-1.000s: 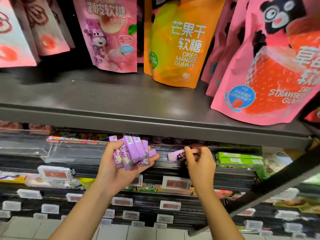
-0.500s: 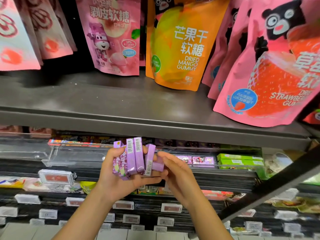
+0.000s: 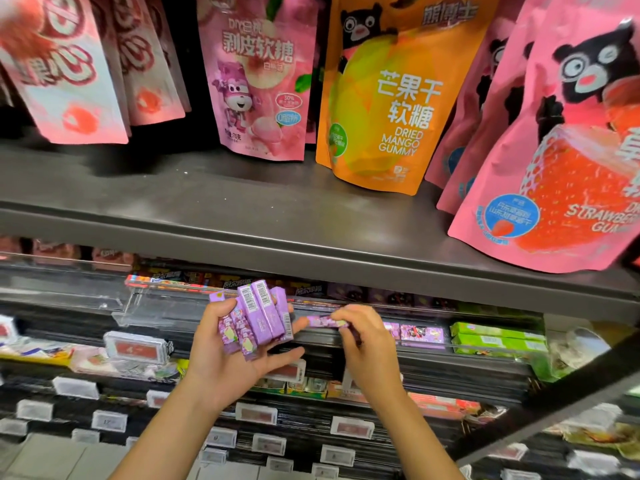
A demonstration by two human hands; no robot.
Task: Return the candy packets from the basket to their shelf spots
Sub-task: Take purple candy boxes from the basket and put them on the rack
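Comparing with half a second ago, we see the right hand [image 3: 363, 341] now pinching one purple packet [image 3: 327, 321] drawn from the left hand [image 3: 235, 355]'s gripped stack [image 3: 256, 317], mid-frame, ready for the shelf tray [image 3: 422, 336].

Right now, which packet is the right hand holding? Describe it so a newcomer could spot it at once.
Start at the grey shelf carrying the orange dried mango gummy bag. Just below its front edge, the right hand pinches a single purple candy packet, lying sideways. Unlike the bunch of purple packets standing upright in the left hand, it is alone and horizontal.
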